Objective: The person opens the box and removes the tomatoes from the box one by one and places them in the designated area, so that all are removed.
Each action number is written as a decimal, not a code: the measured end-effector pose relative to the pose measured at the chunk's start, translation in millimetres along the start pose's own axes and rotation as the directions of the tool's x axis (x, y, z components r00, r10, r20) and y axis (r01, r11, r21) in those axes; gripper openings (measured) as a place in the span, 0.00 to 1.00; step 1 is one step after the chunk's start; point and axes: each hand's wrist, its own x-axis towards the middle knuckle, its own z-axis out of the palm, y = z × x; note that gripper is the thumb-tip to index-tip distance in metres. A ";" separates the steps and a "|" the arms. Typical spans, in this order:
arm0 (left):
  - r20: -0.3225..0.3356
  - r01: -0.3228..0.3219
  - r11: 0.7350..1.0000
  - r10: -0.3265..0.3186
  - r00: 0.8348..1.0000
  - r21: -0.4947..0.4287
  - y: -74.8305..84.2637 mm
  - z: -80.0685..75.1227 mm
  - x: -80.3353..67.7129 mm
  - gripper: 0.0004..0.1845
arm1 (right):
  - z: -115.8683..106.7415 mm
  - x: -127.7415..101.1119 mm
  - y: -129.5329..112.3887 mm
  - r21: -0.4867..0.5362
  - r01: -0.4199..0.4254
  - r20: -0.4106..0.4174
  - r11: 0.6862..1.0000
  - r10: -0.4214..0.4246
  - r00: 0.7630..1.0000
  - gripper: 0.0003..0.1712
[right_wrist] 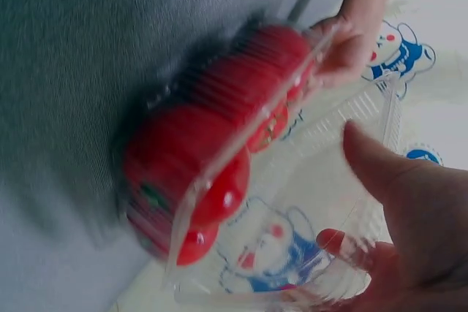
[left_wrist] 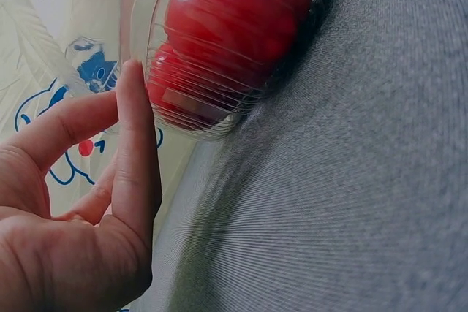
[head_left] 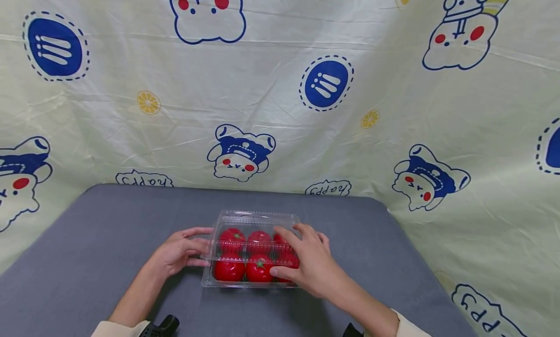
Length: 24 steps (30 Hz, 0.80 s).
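Tomato box (head_left: 238, 284): clear plastic, sits on the table (head_left: 118, 220) in front of me, around mid-width in the head view, lower half of frame.
Backdrop: pale printed sheet (head_left: 280, 74) behind the table; blue-outlined cartoon bears, blue ovals, yellow citrus slices, "happy" lettering.
Table surface: grey, fabric-looking, rounded far corners.
Lid: clear lid (right_wrist: 314, 173) joined to the box, raised at a slant from the base in my right wrist view (blurred there); near edge hangs over the tomatoes in the head view.
Right hand: my right hand (head_left: 312, 264) is at the box's right side, thumb and fingers spread, fingertips over the lid and the right-hand tomatoes; firm contact, I can't tell.
Left hand: my left hand (head_left: 177, 252) is at the left side, fingers extended, thumb well apart from the forefinger in the head view; tips right at the lid's left edge, actual pressure unclear.
Hands overall: apart, box between them.
Sleeves: cream cuffs (head_left: 119, 329) on both my arms.
Tomatoes: six red tomatoes (head_left: 228, 270), two rows of three, inside the base; right ones partly behind my fingers.
Wrist gear: black piece (head_left: 166, 324) by my left cuff.
Stem: green stem (head_left: 260, 263) on the front middle tomato.
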 end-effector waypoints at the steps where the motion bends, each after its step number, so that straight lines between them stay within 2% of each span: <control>1: 0.005 0.001 1.000 -0.001 1.000 -0.005 0.0 -0.4 0.0 0.30 | -2.2 0.3 1.1 0.005 -0.002 -0.015 1.000 0.002 1.000 0.46; 7: -0.001 0.009 1.000 -0.009 1.000 -0.002 -0.2 -3.0 0.3 0.32 | -14.6 6.9 10.4 0.119 0.010 -0.103 0.993 0.002 0.995 0.38; 12: -0.014 0.016 1.000 -0.016 1.000 0.010 1.3 -4.5 0.9 0.30 | -22.0 20.3 21.3 0.245 0.036 -0.155 0.969 0.002 0.988 0.33; 16: 0.000 0.013 1.000 -0.013 1.000 0.016 1.8 -4.5 0.6 0.28 | -25.8 32.4 29.6 0.344 0.000 -0.166 0.939 0.061 0.984 0.31; 24: 0.022 0.001 1.000 -0.001 1.000 -0.004 1.1 -2.9 -0.2 0.29 | -31.0 51.0 41.8 0.467 -0.072 -0.177 0.881 0.173 0.969 0.28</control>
